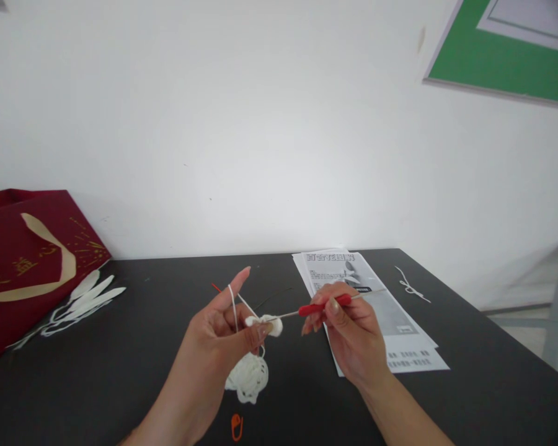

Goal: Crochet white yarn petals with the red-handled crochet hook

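Between the thumb and fingers of my left hand [214, 347] is a small white crochet piece [274, 325]. White yarn runs from it up over the raised index finger. My right hand [351, 331] grips a crochet hook [325, 305] by its red handle, and the metal shaft points left to the piece. The hook's tip is at the stitches, too small to make out exactly. Below the left hand lies a ball of white yarn [248, 376], partly hidden by that hand. An orange stitch marker [237, 427] rests on the table nearer to me.
Printed sheets [400, 341] lie under and beyond my right hand on the dark table [167, 322]. A short knotted white cord [411, 287] is at the right. On the left are white leaf-shaped crochet pieces [93, 294] beside a dark red bag [37, 248]. A white wall [214, 124] stands behind.
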The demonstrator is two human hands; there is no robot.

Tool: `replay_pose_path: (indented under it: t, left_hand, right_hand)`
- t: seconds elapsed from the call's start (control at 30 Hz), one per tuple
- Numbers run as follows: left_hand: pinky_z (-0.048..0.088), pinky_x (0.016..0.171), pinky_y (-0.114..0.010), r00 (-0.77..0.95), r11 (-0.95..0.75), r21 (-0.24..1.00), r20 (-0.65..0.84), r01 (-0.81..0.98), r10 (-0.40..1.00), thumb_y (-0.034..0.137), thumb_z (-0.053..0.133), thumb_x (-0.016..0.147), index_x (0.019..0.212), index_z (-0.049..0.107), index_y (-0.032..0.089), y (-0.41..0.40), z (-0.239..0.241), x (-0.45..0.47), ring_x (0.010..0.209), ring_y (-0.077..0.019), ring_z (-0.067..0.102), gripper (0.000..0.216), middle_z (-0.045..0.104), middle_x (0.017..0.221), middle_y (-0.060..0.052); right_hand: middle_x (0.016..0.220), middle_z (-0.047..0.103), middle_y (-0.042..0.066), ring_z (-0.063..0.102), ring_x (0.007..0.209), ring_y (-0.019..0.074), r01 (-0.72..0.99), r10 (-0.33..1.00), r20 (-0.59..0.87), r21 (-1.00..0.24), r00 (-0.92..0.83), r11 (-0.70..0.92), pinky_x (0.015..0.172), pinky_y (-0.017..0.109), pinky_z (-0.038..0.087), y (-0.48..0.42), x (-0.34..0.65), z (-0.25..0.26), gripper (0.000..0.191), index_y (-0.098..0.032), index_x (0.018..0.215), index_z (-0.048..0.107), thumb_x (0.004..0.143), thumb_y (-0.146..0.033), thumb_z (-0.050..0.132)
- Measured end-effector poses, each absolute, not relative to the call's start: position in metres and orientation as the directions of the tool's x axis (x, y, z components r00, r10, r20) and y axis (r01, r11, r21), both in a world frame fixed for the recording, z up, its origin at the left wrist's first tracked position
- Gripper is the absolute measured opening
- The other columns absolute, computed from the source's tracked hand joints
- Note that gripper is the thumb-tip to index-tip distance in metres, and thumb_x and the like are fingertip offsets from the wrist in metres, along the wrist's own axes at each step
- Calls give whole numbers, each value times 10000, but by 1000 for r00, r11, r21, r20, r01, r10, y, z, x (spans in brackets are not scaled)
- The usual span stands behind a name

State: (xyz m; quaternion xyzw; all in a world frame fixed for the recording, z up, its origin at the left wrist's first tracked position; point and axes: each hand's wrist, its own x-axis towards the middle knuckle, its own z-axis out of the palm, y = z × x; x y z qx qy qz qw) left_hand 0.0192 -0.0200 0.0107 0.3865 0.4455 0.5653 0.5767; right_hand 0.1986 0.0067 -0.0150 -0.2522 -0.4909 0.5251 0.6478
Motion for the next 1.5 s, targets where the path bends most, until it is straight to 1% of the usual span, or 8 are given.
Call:
replay_pose_path:
  t: [0.1, 0.33, 0.43, 0.57, 0.8, 1.03, 1.27, 1.5]
  left_hand:
    - [371, 500, -193, -16, 83, 949, -92, -303, 996, 210, 822, 625, 1392, 472, 240, -20, 11, 21, 489, -80, 473, 843, 554, 548, 62]
    - [416, 599, -185, 7, 104, 900, -111, -423, 994, 168, 811, 649, 1371, 493, 307, -17, 5, 23, 587, -78, 521, 801, 605, 640, 46]
    - [416, 596, -190, 17, 99, 882, -102, -460, 995, 147, 803, 655, 1408, 432, 318, -18, 3, 25, 563, -76, 516, 857, 605, 614, 52]
    - [409, 577, -191, 41, 145, 872, -142, -468, 989, 149, 822, 630, 1434, 390, 291, -21, 5, 28, 541, -74, 516, 924, 596, 595, 55]
    - [397, 550, -199, 77, 196, 871, -181, -450, 981, 154, 817, 628, 1422, 419, 248, -27, 13, 30, 536, -78, 497, 894, 588, 610, 47]
    - [388, 531, -213, 105, 220, 882, -194, -416, 975, 202, 818, 640, 1427, 408, 269, -32, 13, 28, 531, -91, 489, 890, 584, 606, 40]
    - [380, 525, -214, 84, 231, 877, -216, -421, 973, 197, 814, 621, 1414, 435, 246, -34, 21, 32, 525, -90, 472, 881, 563, 582, 49]
    - [387, 512, -225, 47, 228, 899, -227, -374, 973, 231, 819, 611, 1440, 390, 232, -37, 22, 33, 523, -108, 509, 933, 575, 600, 41]
  right_hand:
    - [643, 666, 7, 588, 502, 118, -494, 952, 301, -837, -57, 235, 486, 244, 530, 7, 195, -16, 153, -189, 774, 701, 820, -335, 694]
    - [644, 700, 5, 609, 513, 84, -665, 979, -16, -732, -201, -149, 496, 180, 568, 4, 173, -25, 194, -163, 828, 699, 729, -304, 788]
    - [688, 708, 0, 592, 528, 70, -719, 968, -80, -656, -239, -231, 506, 178, 583, 3, 170, -29, 186, -164, 806, 693, 690, -237, 819]
    - [664, 684, -6, 564, 522, 66, -761, 951, -115, -575, -288, -300, 492, 181, 588, 5, 173, -31, 178, -153, 774, 674, 704, -243, 811]
    - [623, 639, -18, 526, 497, 53, -772, 945, -20, -571, -328, -280, 477, 152, 553, 9, 177, -29, 164, -143, 707, 630, 799, -234, 730]
    - [625, 608, -31, 489, 497, 52, -760, 930, 16, -581, -368, -291, 459, 141, 529, 12, 178, -30, 189, -153, 697, 605, 810, -259, 714]
    - [611, 586, -40, 513, 481, 79, -691, 932, 179, -717, -316, -97, 491, 235, 573, 17, 191, -23, 185, -175, 723, 606, 795, -296, 727]
    - [648, 595, -36, 621, 522, 99, -607, 927, 265, -793, -266, 52, 496, 213, 527, 17, 202, -15, 161, -177, 744, 611, 828, -286, 694]
